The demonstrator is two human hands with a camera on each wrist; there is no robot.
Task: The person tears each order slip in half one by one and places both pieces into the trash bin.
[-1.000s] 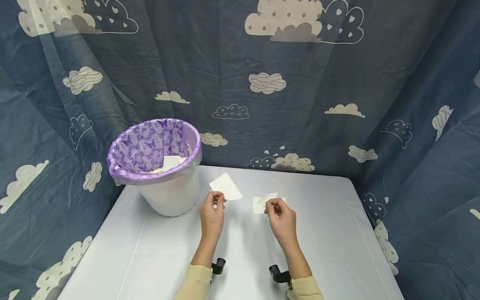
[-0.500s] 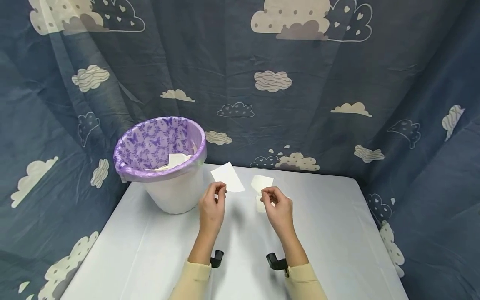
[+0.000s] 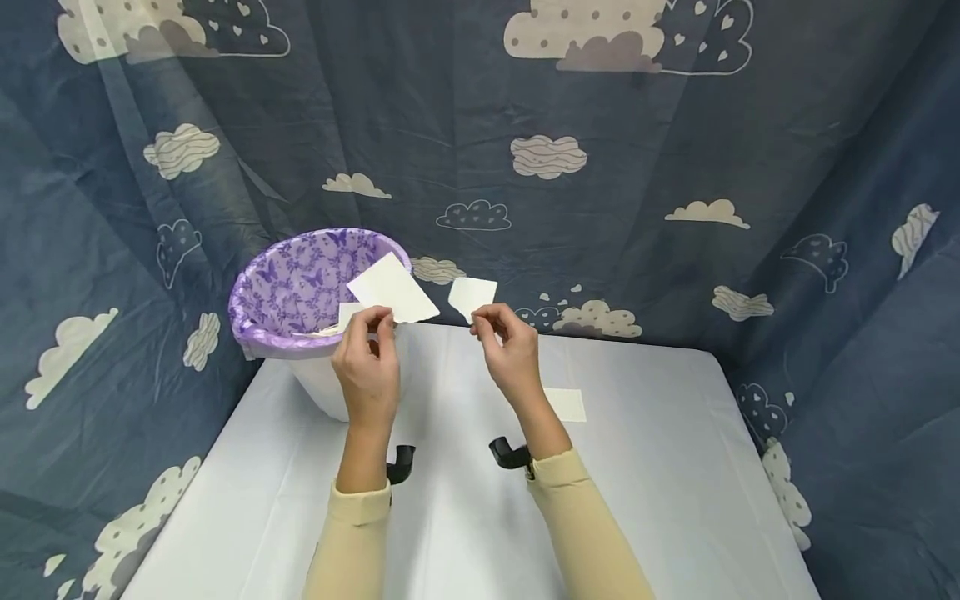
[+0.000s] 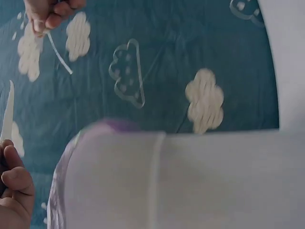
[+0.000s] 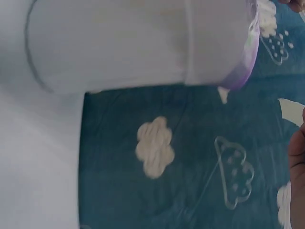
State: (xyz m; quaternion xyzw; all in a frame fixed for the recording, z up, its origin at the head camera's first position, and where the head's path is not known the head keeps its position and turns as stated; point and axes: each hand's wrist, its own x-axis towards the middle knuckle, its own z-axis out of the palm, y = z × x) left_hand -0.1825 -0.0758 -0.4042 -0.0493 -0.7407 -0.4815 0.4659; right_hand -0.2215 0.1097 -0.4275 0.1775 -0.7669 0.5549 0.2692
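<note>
My left hand (image 3: 367,367) pinches a larger white piece of paper (image 3: 392,288) by its lower edge, held up beside the near right rim of the bin (image 3: 315,367). A smaller white piece of paper (image 3: 472,295) is pinched between the thumb and fingers of my right hand (image 3: 510,348), raised above the table's back edge. The white bin has a purple butterfly-print liner (image 3: 300,279) folded over its rim. Inside it lie white paper pieces (image 3: 347,312), partly behind my left hand. In the left wrist view the larger paper (image 4: 8,112) appears nearly edge-on.
One more paper piece (image 3: 566,405) lies on the white table (image 3: 660,467), behind my right wrist. A dark blue curtain (image 3: 600,208) with a cloud print hangs around the back and sides.
Both hands have risen and moved left, carrying their papers from low over the table toward the bin. The piece lying on the table has stayed there.
</note>
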